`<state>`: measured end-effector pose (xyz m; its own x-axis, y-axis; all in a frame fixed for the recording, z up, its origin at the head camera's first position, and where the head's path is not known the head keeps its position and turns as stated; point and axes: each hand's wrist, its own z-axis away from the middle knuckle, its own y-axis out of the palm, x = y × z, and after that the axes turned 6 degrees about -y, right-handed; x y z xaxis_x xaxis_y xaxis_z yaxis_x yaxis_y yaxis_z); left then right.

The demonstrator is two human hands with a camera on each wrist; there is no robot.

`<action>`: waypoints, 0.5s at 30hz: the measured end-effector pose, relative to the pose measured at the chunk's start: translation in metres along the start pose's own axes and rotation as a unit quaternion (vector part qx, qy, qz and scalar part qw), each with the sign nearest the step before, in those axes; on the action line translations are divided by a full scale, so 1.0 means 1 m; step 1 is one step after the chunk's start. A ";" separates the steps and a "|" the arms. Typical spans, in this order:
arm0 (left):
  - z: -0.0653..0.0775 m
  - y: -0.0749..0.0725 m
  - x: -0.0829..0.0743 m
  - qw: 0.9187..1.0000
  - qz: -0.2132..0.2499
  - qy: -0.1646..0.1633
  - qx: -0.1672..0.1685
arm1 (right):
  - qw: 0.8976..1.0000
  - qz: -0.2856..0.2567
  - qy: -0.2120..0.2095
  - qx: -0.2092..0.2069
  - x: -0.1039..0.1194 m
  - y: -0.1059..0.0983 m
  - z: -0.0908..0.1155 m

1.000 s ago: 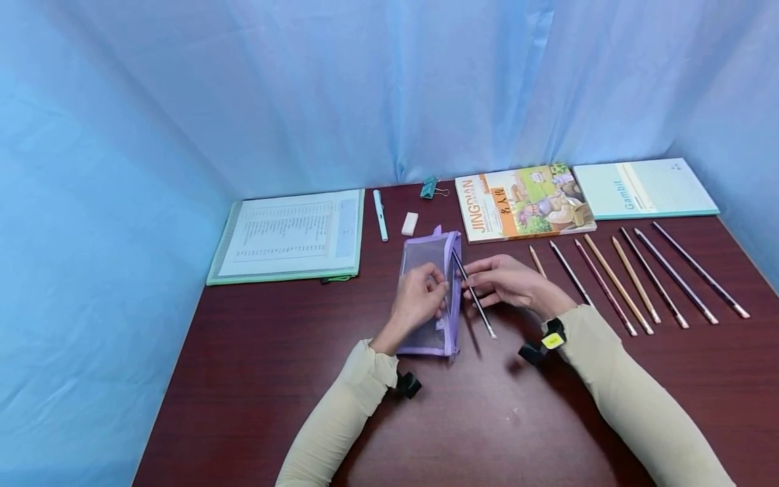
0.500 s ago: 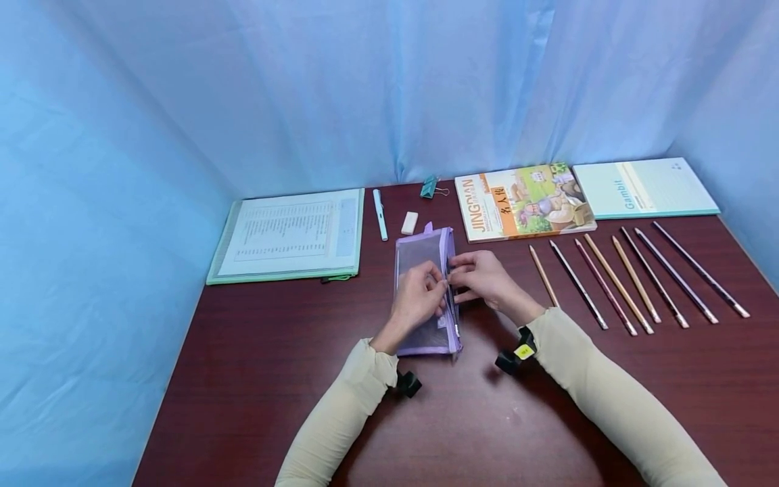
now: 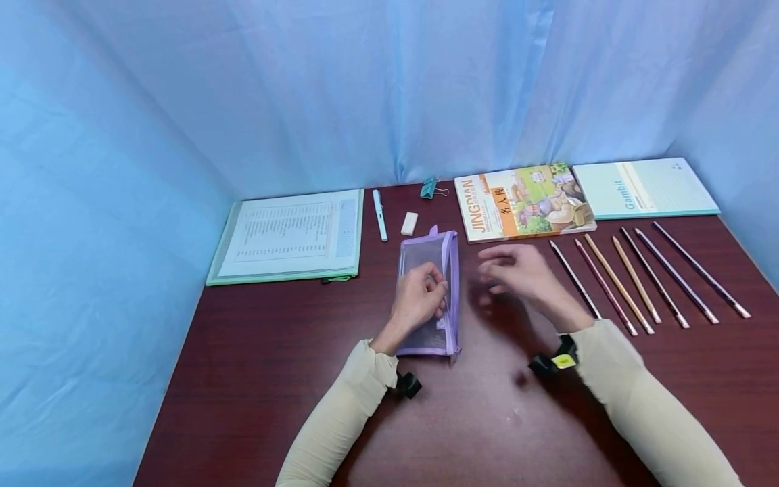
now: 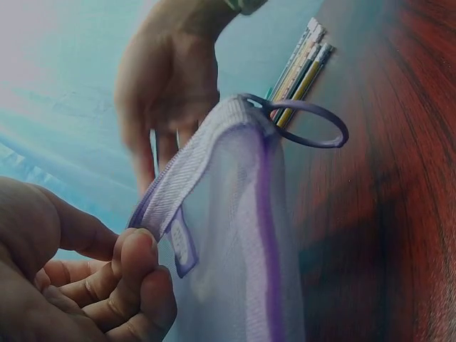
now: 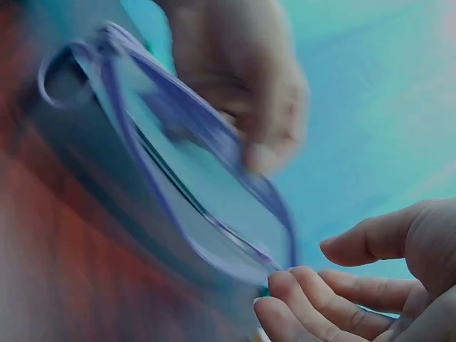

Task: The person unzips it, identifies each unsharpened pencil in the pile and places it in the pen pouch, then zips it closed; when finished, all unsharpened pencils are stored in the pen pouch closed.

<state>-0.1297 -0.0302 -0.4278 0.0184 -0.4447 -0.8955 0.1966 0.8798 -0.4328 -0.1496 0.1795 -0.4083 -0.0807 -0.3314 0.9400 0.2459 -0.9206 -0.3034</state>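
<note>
A purple mesh pencil case (image 3: 420, 251) lies on the table with its zipped mouth spread apart on the right side. My left hand (image 3: 417, 297) pinches the edge of that mouth between thumb and fingers, as the left wrist view also shows. Inside the case a dark pencil (image 5: 171, 174) shows, blurred, in the right wrist view. My right hand (image 3: 517, 274) is just right of the case, blurred, its fingers loosely bent with nothing between them. Beyond it several pencils (image 3: 611, 279) lie in a slanted row; the short leftmost one is hidden by the right hand.
Along the back are a document folder (image 3: 289, 233), a light blue pen (image 3: 380, 215), a white eraser (image 3: 410, 224), a teal binder clip (image 3: 429, 188), an illustrated book (image 3: 526, 203) and a pale notebook (image 3: 645, 188). Blue curtains (image 3: 365, 88) enclose the table.
My right hand has put the dark pencil into the pencil case, let it go and drawn back to the right. The left hand keeps its hold on the case's edge.
</note>
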 end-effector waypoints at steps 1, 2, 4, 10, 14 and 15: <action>0.000 0.000 0.000 1.000 -0.001 0.000 0.000 | 1.000 0.003 -0.008 -0.007 0.000 -0.010 0.003; 0.000 0.000 0.001 1.000 -0.001 0.000 -0.001 | 1.000 0.005 -0.017 -0.013 0.000 -0.022 0.006; 0.001 -0.001 0.001 1.000 -0.002 0.000 -0.002 | 0.999 -0.002 -0.030 -0.028 -0.002 -0.045 0.013; 0.000 -0.001 0.002 1.000 -0.002 0.000 -0.001 | 0.993 -0.070 -0.041 -0.080 -0.013 -0.116 0.033; 0.000 0.000 0.002 1.000 0.000 -0.001 0.002 | 0.995 0.000 -0.011 -0.099 -0.029 -0.149 0.043; 0.000 0.000 0.002 1.000 0.001 -0.001 0.003 | 0.995 0.023 -0.001 -0.101 -0.034 -0.155 0.045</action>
<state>-0.1299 -0.0308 -0.4298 0.0202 -0.4430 -0.8963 0.2024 0.8797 -0.4302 -0.1414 0.3428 -0.3863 -0.0723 -0.3748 0.9243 0.0494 -0.9269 -0.3720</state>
